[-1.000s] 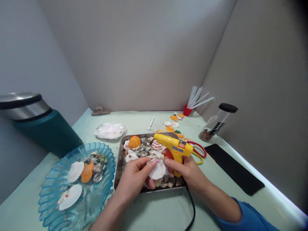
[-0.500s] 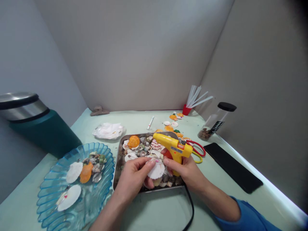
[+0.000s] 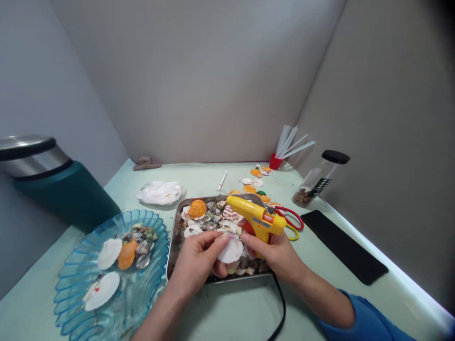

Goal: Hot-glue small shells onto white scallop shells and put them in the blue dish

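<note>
White shell [image 3: 231, 251] pinched, tray edge [image 3: 227, 279] near

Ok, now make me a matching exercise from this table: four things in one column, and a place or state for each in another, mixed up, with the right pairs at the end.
Things:
1. Glue gun
2. Red cup
3. Clear jar
4. Blue dish

Places or states:
A. Topped with a black lid
B. Left of the metal tray
C. Held in the right hand
D. Has pale sticks standing in it

Right pairs: 1-C, 2-D, 3-A, 4-B.
</note>
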Demonstrator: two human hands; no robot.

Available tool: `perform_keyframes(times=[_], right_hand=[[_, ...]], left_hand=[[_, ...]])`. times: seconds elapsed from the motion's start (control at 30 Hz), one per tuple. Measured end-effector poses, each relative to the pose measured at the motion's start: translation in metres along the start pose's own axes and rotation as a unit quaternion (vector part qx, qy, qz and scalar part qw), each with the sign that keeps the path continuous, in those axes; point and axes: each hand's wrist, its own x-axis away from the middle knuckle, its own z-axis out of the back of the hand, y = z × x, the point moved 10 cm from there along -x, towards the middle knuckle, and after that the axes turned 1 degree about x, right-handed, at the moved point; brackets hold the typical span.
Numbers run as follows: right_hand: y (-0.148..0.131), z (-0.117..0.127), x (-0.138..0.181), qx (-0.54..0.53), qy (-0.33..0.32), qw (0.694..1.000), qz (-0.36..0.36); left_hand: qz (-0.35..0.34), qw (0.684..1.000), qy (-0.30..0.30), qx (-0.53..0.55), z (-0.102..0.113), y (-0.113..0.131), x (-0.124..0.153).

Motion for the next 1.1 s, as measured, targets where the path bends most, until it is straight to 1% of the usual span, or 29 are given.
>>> perform_keyframes(times=[0.23, 0.33, 0.57, 0.67, 0.77, 0.97, 1.1], right_hand=[[0.003, 0.005, -0.001, 0.007, 0.030, 1.000, 0.000], [0.004, 0.006, -0.001, 0.008, 0.028, 1.000, 0.001], [0.002, 0.005, -0.002, 0.004, 0.025, 1.000, 0.000], [-0.002, 0.001, -0.002, 0.011, 0.007, 1.000, 0.016], [-0.005, -0.002, 0.000, 0.039, -0.008, 0.998, 0.038], [-0.002, 0.004, 0.002, 0.058, 0.022, 0.996, 0.057], [-0.013, 0.005, 0.006, 0.086, 0.031, 0.990, 0.109]], left_hand=[[0.000, 1.000, 0.003, 0.014, -0.001, 0.001, -0.002], [-0.003, 1.000, 0.009, 0.006, 0.000, 0.001, -0.001], [0.003, 0.999, 0.043, -0.009, 0.006, 0.002, 0.000], [-0.001, 0.999, 0.050, -0.004, 0.008, 0.004, -0.001], [-0.003, 0.999, 0.043, 0.001, 0.007, 0.004, -0.001], [-0.009, 1.000, 0.018, -0.001, 0.003, 0.000, -0.002], [-0.010, 1.000, 0.016, 0.000, 0.004, 0.000, -0.003]])
